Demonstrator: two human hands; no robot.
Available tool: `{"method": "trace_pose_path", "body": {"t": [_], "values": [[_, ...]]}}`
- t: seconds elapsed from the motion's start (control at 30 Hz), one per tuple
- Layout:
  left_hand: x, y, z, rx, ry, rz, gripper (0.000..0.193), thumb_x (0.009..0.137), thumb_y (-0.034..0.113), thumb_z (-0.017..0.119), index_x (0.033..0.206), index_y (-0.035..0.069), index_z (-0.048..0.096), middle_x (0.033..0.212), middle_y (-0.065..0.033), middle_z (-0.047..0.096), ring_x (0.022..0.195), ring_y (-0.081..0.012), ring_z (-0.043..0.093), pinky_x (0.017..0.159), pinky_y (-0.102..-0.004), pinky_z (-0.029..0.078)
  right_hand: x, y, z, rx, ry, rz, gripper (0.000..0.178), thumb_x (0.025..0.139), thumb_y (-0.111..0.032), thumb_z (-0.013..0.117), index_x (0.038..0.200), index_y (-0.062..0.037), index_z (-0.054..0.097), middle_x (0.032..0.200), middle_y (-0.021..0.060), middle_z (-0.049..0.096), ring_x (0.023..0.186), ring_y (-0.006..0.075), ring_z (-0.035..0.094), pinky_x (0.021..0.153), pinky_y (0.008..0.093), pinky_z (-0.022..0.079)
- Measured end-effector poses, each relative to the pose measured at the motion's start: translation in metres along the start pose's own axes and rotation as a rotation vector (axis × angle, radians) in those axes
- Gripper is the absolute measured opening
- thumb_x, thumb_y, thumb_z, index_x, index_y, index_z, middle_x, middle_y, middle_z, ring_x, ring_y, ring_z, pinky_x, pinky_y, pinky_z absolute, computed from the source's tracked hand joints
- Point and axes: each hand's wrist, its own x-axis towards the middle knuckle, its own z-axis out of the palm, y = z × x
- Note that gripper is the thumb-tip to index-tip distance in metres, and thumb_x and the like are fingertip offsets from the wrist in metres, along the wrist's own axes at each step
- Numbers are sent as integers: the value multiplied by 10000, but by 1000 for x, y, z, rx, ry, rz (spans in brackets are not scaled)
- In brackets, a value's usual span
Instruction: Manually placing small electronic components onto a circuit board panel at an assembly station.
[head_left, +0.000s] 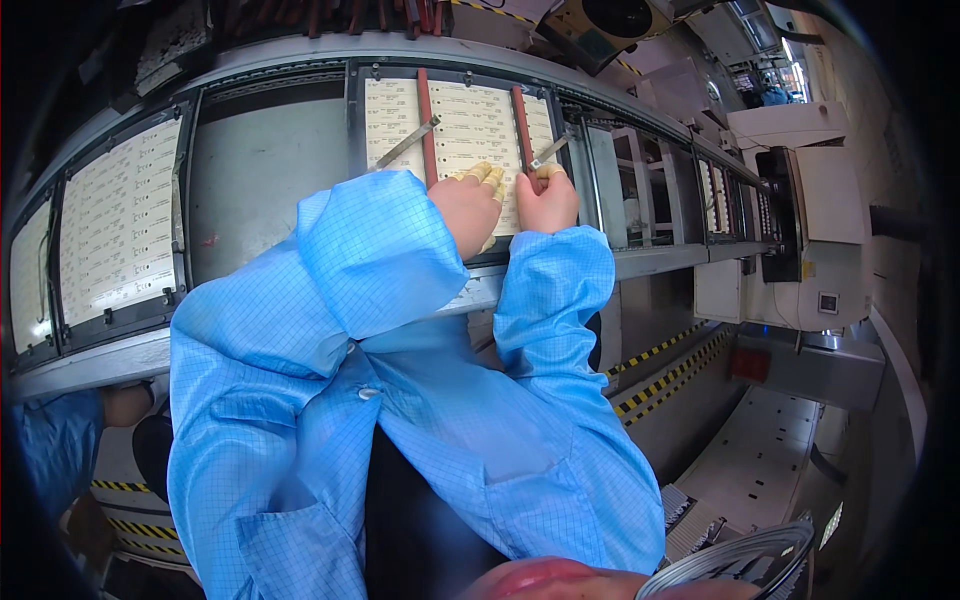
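Note:
Both my arms in blue cleanroom sleeves reach forward over a conveyor line. My left hand (pixel 470 205), with yellow finger cots, rests flat on a pale panel of small printed boards (pixel 470 125) held in a dark carrier frame. My right hand (pixel 548 200) is closed on the lower end of a dark red strip (pixel 521 120) that lies across the panel's right side. A second red strip (pixel 426 115) crosses the panel further left. Two thin metal clips (pixel 408 143) lie at angles on the panel.
Another pale panel in a frame (pixel 118 225) sits to the left on the conveyor rail (pixel 90 360), with a bare grey plate (pixel 265 175) between. A beige machine (pixel 800 215) stands at right. Yellow-black hazard tape (pixel 665 370) marks the floor. Another person's blue sleeve (pixel 60 440) shows at lower left.

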Motion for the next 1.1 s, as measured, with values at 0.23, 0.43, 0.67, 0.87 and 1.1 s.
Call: {"method": "trace_pose_path", "body": {"t": [0.23,0.43,0.67,0.87,1.1], "values": [[-60,-4,-77,-175,69,-56,254,776,213,610,939,18,596,998,-135,589,987,-278,561,860,-377,439,-1,-3,-9,5,-86,102,219,731,-186,693,806,-7,591,686,91,632,624,181,611,593,307,484],[-125,-32,-75,-214,17,-528,458,808,275,615,1125,-42,526,1072,-220,572,1016,-343,544,911,-410,411,1,0,-11,75,-116,105,257,729,-211,708,827,0,599,688,81,634,618,166,605,598,297,482],[-119,-59,-33,-987,-275,-706,545,885,371,514,1199,-73,481,1099,-236,580,1029,-293,547,918,-327,390,-25,-38,-39,-84,95,-101,423,714,-247,737,1015,4,578,722,82,525,652,204,527,595,351,437],[-79,-69,-7,-1313,-398,-610,404,942,298,418,1156,-26,531,1027,-110,612,904,-152,547,830,-279,416,-98,-94,13,-37,-131,-358,631,653,-228,761,1168,-20,462,965,140,492,873,310,512,736,381,409],[-102,-98,-14,-330,-289,-333,422,863,350,527,1108,8,563,1036,-164,608,898,-285,584,802,-389,453,-100,-99,68,-300,55,-77,691,636,-220,755,1228,-71,430,1061,143,468,1003,340,489,824,448,370]]}}
